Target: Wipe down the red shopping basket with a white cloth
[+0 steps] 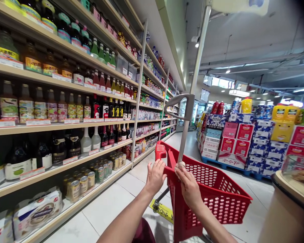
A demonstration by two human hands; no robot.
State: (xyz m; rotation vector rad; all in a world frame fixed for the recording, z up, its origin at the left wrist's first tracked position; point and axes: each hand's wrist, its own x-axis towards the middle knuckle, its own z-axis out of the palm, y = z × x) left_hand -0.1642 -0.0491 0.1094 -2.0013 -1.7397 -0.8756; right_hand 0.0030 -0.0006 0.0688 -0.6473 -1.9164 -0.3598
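Observation:
A red plastic shopping cart (pixel 218 199) with perforated sides stands in front of me. My left hand (pixel 155 173) is closed over the end of its red handle (pixel 169 170), fingers curled on top. Pressed against the cart's rim, near the foot of a metal pole (pixel 184 141), is a crumpled whitish wipe (pixel 180 166). My right hand (pixel 189 185) is closed on that wipe, partly covering it; whether it is cloth or tissue I cannot tell. A grey loop-shaped grip (pixel 183 107) is fixed to the pole above both hands.
Shelves (pixel 66 126) of bottles and cans run along the left. Stacked drink cartons (pixel 233 145) stand on a blue pallet (pixel 233 168) at right. A beige round stand (pixel 286 206) is close on my right. A yellow floor sticker (pixel 164 212) lies under the cart.

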